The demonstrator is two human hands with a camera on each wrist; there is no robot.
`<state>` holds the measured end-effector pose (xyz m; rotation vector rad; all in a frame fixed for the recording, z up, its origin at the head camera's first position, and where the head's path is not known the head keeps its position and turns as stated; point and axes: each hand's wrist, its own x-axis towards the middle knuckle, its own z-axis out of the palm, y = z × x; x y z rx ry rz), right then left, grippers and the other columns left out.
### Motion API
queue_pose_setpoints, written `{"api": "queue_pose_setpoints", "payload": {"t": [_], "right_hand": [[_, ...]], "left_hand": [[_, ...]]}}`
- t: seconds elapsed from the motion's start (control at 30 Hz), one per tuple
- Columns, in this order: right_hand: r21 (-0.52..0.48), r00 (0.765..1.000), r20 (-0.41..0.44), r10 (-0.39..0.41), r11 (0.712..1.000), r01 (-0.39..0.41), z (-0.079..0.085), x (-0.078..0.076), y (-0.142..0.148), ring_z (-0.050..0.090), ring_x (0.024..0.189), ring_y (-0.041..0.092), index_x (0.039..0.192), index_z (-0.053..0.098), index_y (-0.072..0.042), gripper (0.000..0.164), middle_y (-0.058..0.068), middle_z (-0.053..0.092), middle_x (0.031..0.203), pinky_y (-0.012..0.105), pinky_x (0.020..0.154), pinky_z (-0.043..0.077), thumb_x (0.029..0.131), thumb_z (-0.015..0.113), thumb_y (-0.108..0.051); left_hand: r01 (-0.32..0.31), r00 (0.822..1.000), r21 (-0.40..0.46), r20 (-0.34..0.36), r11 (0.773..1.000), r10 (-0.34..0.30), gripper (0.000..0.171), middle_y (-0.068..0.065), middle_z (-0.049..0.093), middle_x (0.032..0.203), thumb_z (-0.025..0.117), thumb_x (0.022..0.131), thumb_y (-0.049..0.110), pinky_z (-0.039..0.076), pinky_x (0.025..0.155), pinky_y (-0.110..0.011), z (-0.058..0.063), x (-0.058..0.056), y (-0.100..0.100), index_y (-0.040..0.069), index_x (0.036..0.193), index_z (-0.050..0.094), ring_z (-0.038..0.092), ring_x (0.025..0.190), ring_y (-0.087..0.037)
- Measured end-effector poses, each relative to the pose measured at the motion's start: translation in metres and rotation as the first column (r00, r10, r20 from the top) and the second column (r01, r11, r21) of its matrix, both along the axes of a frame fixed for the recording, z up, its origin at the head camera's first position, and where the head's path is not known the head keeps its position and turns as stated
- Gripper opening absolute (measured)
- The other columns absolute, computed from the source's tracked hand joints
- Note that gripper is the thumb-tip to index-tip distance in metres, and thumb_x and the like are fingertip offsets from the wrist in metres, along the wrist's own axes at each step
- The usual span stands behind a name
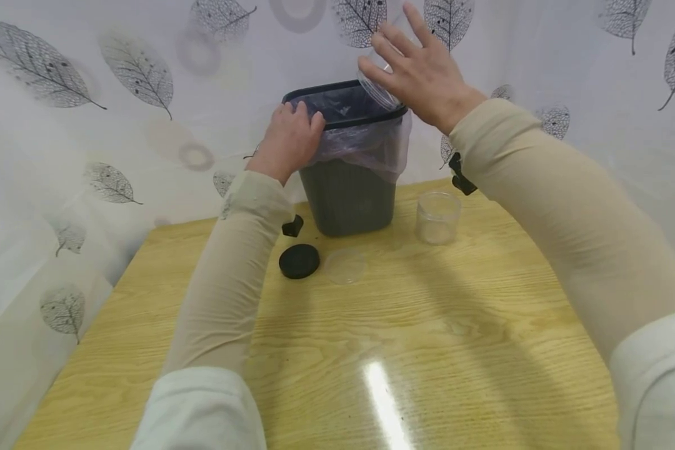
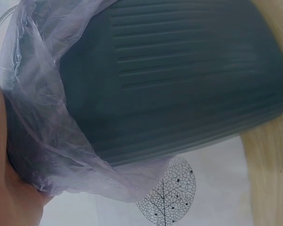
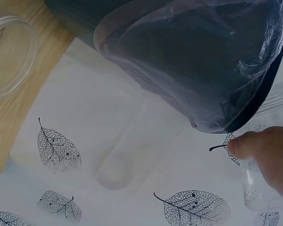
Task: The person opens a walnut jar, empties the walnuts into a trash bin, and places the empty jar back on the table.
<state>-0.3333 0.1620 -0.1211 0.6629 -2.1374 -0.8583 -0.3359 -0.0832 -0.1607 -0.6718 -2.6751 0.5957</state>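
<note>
My left hand point(image 1: 291, 142) grips the near-left rim of a dark grey trash can point(image 1: 345, 200), fingers over the edge. In the left wrist view its palm lies against the thin purplish bag point(image 2: 42, 94) folded down outside the can. Above the can's right side, my right hand point(image 1: 422, 78) holds a clear jar point(image 1: 375, 94) with spread fingers. The jar is tilted, its ringed mouth facing down toward the can's opening. In the right wrist view the thumb presses the clear jar point(image 3: 259, 190) beside the black rim; most of the fingers are hidden there.
A second clear jar point(image 1: 439, 222) stands open on the wooden table point(image 1: 343, 350), right of the can. In front of the can lie a round black lid point(image 1: 299, 261) and a thin clear disc point(image 1: 345, 267). A leaf-patterned curtain point(image 1: 163, 150) hangs behind.
</note>
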Motion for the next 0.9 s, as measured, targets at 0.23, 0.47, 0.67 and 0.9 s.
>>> {"api": "queue_pose_setpoints", "payload": {"t": [0.23, 0.47, 0.67, 0.9], "right_hand": [[0.012, 1.0, -0.02, -0.005, 1.0, 0.005, 0.0016, 0.0007, -0.0007, 0.022, 0.149, 0.036, 0.153, 0.022, -0.015, 0.097, 0.021, 0.03, 0.156, 0.053, 0.125, 0.002, 0.076, 0.078, 0.005], [0.022, 1.0, -0.022, -0.003, 1.0, 0.004, -0.0048, 0.0017, 0.0017, 0.023, 0.148, 0.036, 0.152, 0.022, -0.013, 0.099, 0.021, 0.031, 0.155, 0.055, 0.125, 0.004, 0.073, 0.08, 0.005], [-0.048, 1.0, -0.006, 0.021, 0.999, -0.021, -0.0046, 0.0018, 0.0037, 0.024, 0.148, 0.036, 0.152, 0.025, -0.013, 0.095, 0.022, 0.033, 0.154, 0.055, 0.125, 0.003, 0.076, 0.077, 0.006], [-0.21, 0.997, 0.051, 0.053, 0.977, -0.042, -0.0031, 0.0039, 0.0091, 0.022, 0.148, 0.037, 0.152, 0.025, -0.014, 0.084, 0.022, 0.031, 0.155, 0.055, 0.125, 0.002, 0.083, 0.068, 0.006]], "left_hand": [[-0.038, 0.997, 0.047, 0.074, 0.998, 0.034, 0.04, -0.04, 0.027, 0.151, 0.018, 0.109, 0.014, 0.023, 0.119, -0.059, 0.002, -0.0003, 0.0024, -0.008, 0.14, 0.029, 0.03, 0.139, -0.057], [-0.03, 0.997, 0.047, 0.078, 0.998, 0.027, 0.041, -0.041, 0.027, 0.151, 0.018, 0.109, 0.015, 0.023, 0.119, -0.06, 0.0021, -0.0003, 0.0037, -0.008, 0.142, 0.028, 0.03, 0.139, -0.057], [-0.081, 0.988, 0.114, 0.14, 0.99, 0.065, 0.045, -0.037, 0.02, 0.156, 0.015, 0.109, 0.019, 0.014, 0.122, -0.057, 0.0024, -0.0027, 0.0047, -0.007, 0.146, 0.023, 0.022, 0.144, -0.054], [-0.085, 0.987, 0.129, 0.147, 0.988, 0.065, 0.047, -0.037, 0.018, 0.157, 0.014, 0.109, 0.02, 0.013, 0.123, -0.057, 0.0025, -0.0029, 0.0023, -0.007, 0.147, 0.02, 0.02, 0.145, -0.054]]}}
